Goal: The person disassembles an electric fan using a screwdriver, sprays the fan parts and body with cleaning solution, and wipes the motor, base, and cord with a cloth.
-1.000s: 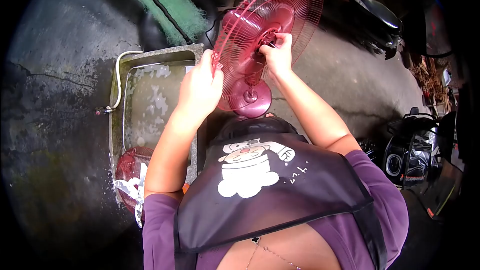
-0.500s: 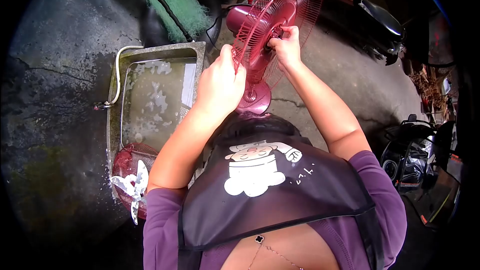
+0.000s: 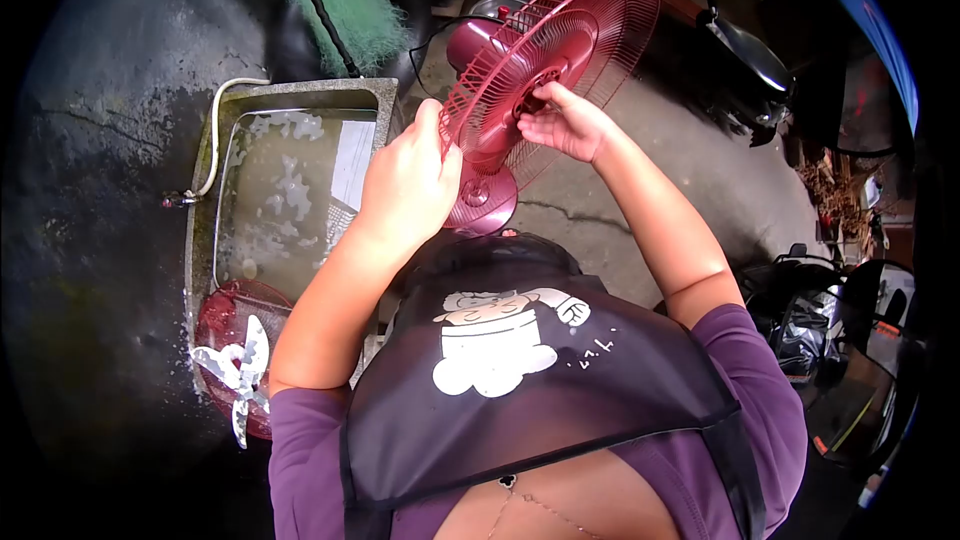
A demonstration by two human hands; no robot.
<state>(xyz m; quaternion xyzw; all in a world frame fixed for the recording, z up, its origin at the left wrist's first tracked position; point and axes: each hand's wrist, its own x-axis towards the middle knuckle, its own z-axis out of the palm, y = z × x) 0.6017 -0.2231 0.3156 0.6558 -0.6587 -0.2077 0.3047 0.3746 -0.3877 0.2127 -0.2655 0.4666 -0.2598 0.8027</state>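
Note:
A red fan [image 3: 488,145] with a wire rear guard stands in front of me, tilted, its round base near my knees. My left hand [image 3: 412,172] is closed round the guard's left rim. At the hub in the middle of the guard is my right hand [image 3: 562,120], palm turned inward and fingers apart, the thumb near the hub; no held object shows in it. No blades are on the fan. A white blade piece [image 3: 240,365] lies on a second red wire guard [image 3: 218,318] at the basin's lower left corner.
A stone basin [image 3: 203,230] with water and a pale board stands at left, a hose [image 3: 212,135] on its edge. Green netting [image 3: 350,10] is behind it. At right are a motorbike [image 3: 750,55], a black bag-like item [image 3: 800,325] and a blue sheet [image 3: 870,20].
My right hand has gone from a pinch at the hub to spread fingers. The fan, still held by my left hand, has shifted in view and its angle has changed slightly.

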